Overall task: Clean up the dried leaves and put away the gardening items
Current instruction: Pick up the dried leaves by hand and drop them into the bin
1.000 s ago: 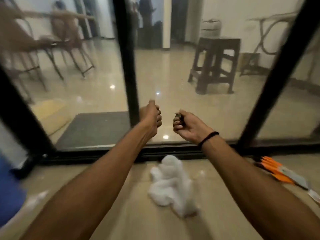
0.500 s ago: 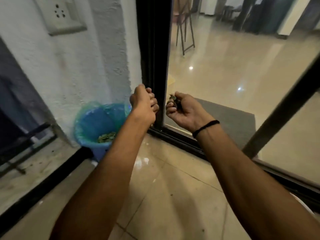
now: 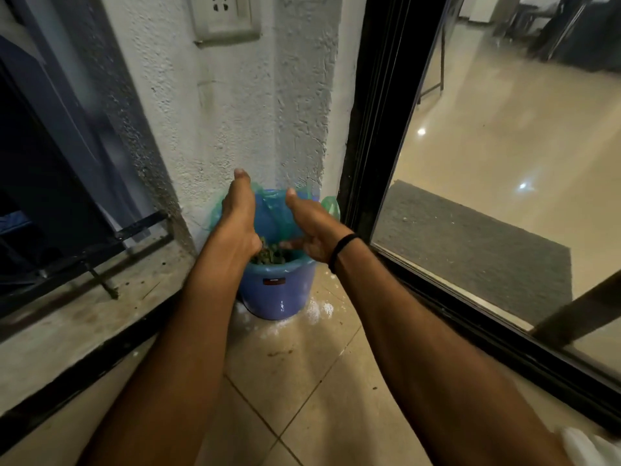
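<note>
Left hand (image 3: 240,220), right hand (image 3: 307,227) above bin (image 3: 275,294), fingers loosened, nothing visibly held. Keep hands low and inside liner (image 3: 272,206) so crumbs fall onto leaves (image 3: 268,256).

Frame centre: a bin (image 3: 275,294) stands on the floor (image 3: 302,381) in the corner where the wall (image 3: 235,112) behind it meets the door frame (image 3: 373,112) to its right; leaves (image 3: 268,256) lie inside it; the left grip (image 3: 240,216) and right grip (image 3: 309,230) hover side by side over its mouth; a socket plate (image 3: 223,15) sits on the wall at upper centre; a railing (image 3: 141,224) runs at left; a mat (image 3: 470,243) lies behind the glass at right.
</note>
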Tool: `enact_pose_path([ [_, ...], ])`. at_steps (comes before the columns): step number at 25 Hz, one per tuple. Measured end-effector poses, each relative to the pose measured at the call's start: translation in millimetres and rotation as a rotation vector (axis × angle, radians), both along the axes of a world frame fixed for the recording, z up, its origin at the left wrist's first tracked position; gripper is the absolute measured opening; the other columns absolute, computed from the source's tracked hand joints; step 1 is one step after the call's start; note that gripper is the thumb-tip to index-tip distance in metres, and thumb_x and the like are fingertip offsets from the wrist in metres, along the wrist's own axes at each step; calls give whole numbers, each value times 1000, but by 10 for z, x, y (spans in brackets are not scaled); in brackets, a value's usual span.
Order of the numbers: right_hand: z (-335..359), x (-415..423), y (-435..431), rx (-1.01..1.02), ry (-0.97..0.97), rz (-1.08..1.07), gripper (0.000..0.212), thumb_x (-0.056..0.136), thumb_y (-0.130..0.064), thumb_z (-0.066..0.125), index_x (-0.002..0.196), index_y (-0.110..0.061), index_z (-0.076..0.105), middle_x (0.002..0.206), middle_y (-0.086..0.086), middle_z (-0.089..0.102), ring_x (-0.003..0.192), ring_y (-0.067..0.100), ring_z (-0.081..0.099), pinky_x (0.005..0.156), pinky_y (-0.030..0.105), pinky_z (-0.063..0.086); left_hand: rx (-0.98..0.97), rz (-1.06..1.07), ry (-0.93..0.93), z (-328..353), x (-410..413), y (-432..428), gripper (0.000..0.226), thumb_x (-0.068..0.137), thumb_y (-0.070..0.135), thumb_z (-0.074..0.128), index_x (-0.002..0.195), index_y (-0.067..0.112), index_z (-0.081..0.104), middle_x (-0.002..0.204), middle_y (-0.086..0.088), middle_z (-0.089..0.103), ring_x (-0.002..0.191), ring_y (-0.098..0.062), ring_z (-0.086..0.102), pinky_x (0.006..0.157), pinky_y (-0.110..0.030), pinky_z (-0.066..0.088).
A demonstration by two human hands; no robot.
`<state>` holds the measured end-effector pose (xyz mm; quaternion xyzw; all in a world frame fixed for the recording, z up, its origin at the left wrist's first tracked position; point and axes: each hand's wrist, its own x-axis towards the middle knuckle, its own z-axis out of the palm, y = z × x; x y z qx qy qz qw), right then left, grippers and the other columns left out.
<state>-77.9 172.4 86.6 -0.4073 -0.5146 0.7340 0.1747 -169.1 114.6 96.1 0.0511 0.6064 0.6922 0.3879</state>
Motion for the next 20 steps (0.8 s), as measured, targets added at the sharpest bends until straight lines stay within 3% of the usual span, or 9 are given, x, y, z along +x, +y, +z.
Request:
enact_pose_path([
  [3,5,99,41,-117,99,-49,41,103,-43,42,127,-9,50,109,7,56,98,28,61,79,41,58,22,-51,-38,91,66,-29,76,92,73,37,136,14,54,120,-12,68,99,-30,70,83,-46,58],
  [5,34,203,77,-130,137,-93,33,103,-28,48,123,-2,53,111,16,53,104,34,59,79,38,58,-19,-11,-8,168,190,-4,72,97,66,36,146,14,43,132,-6,56,116,-26,58,92,-41,47],
  [7,79,332,82,-120,191,-147,17,100,-12,52,109,2,58,100,19,59,91,30,63,77,34,60,-31,34,20,193,337,42,71,98,62,39,150,15,38,147,-10,45,129,-30,46,102,-45,38],
  [9,122,515,136,-99,230,-210,9,98,-4,53,98,2,60,86,16,60,76,23,62,76,31,59,-11,7,12,202,538,107,60,97,59,42,137,16,50,127,-9,56,106,-25,55,87,-39,45],
  [11,193,826,187,-72,242,-274,11,98,-4,53,91,-1,61,80,13,59,69,19,60,73,28,59,9,-30,-13,211,835,199,39,98,54,44,106,18,58,99,-7,57,76,-17,52,66,-30,43],
  [12,223,1007,209,-63,232,-303,13,98,-5,52,90,-3,61,78,11,59,68,17,59,71,26,58,13,-43,-16,224,999,248,35,98,52,45,97,20,57,98,-8,56,72,-16,50,62,-29,42],
  [16,357,2060,284,8,183,-414,11,100,-7,50,97,-4,60,78,8,59,68,18,58,80,31,56,41,-156,0,307,1925,490,29,96,47,50,96,21,62,88,-4,57,65,-15,48,57,-28,39],
  [20,570,3551,234,88,123,-630,9,99,-5,51,98,-3,60,78,10,59,68,19,58,72,29,57,101,-414,16,453,3266,631,30,98,47,47,104,21,63,80,1,52,66,-13,46,59,-27,39],
])
